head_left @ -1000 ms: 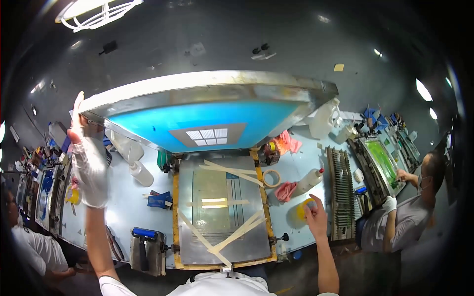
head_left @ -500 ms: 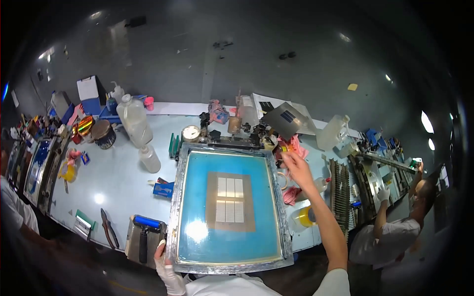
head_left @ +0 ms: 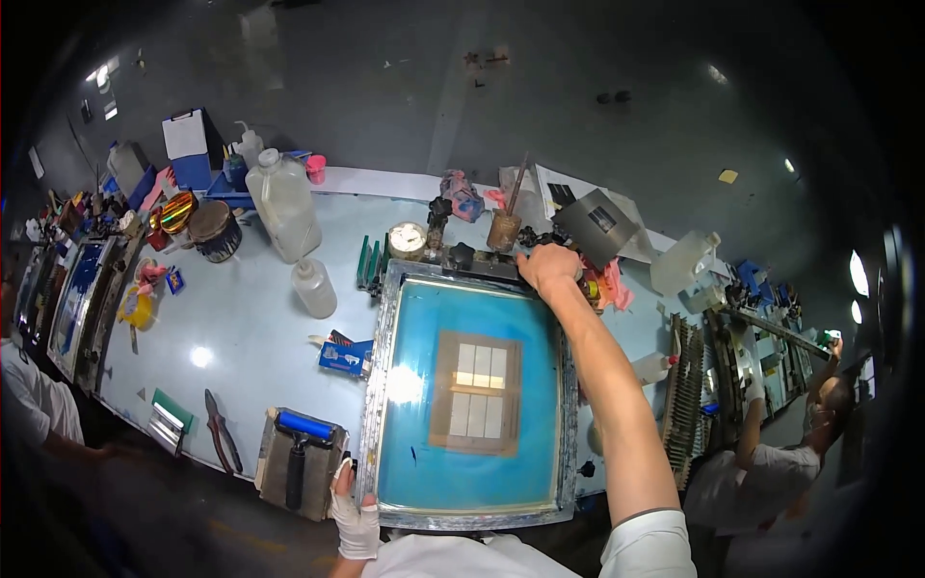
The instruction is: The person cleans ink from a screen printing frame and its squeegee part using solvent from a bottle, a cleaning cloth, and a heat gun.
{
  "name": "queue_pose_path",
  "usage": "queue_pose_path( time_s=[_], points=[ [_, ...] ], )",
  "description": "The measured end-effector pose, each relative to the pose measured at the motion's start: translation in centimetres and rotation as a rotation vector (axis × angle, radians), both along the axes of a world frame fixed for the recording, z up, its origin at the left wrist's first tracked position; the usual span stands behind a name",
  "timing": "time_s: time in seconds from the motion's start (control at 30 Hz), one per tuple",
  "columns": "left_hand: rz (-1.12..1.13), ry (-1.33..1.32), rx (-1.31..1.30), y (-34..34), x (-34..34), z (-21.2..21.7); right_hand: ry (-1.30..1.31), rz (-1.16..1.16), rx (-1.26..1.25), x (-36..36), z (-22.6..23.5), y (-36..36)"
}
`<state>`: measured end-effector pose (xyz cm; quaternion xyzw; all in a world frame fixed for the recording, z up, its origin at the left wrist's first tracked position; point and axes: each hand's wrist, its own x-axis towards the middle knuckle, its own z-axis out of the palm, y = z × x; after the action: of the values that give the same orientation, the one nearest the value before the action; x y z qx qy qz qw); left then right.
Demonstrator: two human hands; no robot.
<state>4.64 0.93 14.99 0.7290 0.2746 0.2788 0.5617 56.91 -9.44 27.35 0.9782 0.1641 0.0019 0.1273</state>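
Note:
A screen printing frame (head_left: 374, 462) with blue mesh and a brown-edged panel of pale rectangles lies in front of me, its far edge under a dark clamp (head_left: 482, 262). My right hand (head_left: 551, 270), bare, reaches over the frame's far right corner. Its fingers are curled down at the clamp's right end, and what they hold is hidden. A black star knob (head_left: 462, 255) shows on the clamp's left part. My left hand (head_left: 356, 520), in a white glove, grips the frame's near left corner.
Left of the frame are an ink roller (head_left: 304, 427) on a plate, pliers (head_left: 222, 431), a squeegee (head_left: 171, 421), a blue box (head_left: 345, 356) and plastic bottles (head_left: 314, 289). Beyond the clamp stands a brown can (head_left: 503, 231) with a stick. People work at both sides.
My right hand has moved left and away from me, from above the right-side cloths to the clamp. My left hand stays at the frame's near left corner. The view has shifted slightly.

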Motion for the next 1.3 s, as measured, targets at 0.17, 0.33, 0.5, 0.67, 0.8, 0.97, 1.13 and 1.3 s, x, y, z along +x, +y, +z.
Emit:
queue_pose_path(
  time_s=[0.17, 0.33, 0.5, 0.67, 0.8, 0.97, 1.13, 1.3],
  points=[
    [-0.038, 0.154, 0.162, 0.5, 1.0, 1.1, -0.136, 0.305, 0.101, 1.7, -1.2, -2.0],
    [-0.025, 0.202, 0.193, 0.7, 1.1, 1.6, -0.11, 0.505, 0.073, 2.8, -1.5, -2.3],
    [0.011, 0.197, 0.188, 0.2, 1.7, 1.8, -0.039, 1.16, 0.107, 7.0, -0.8, -4.6],
    [-0.001, 0.159, 0.267, 0.7, 1.4, 1.2, 0.066, 0.882, -0.065, 5.2, 0.5, -3.3],
    [-0.008, 0.114, 0.21, 0.6, 1.3, 1.1, 0.67, 0.14, -0.093, 4.4, 5.1, -1.5],
    [-0.016, 0.131, 0.24, 0.7, 1.2, 0.8, 0.714, 0.156, -0.276, 5.1, 4.8, 0.2],
    [0.008, 0.115, 0.206, 0.5, 1.2, 0.7, 0.285, 0.883, -0.525, 5.2, 3.3, -2.3],
    [-0.008, 0.112, 0.228, 0.7, 1.1, 0.5, 0.154, 1.0, -0.449, 3.9, 3.2, -3.8]
  ],
)
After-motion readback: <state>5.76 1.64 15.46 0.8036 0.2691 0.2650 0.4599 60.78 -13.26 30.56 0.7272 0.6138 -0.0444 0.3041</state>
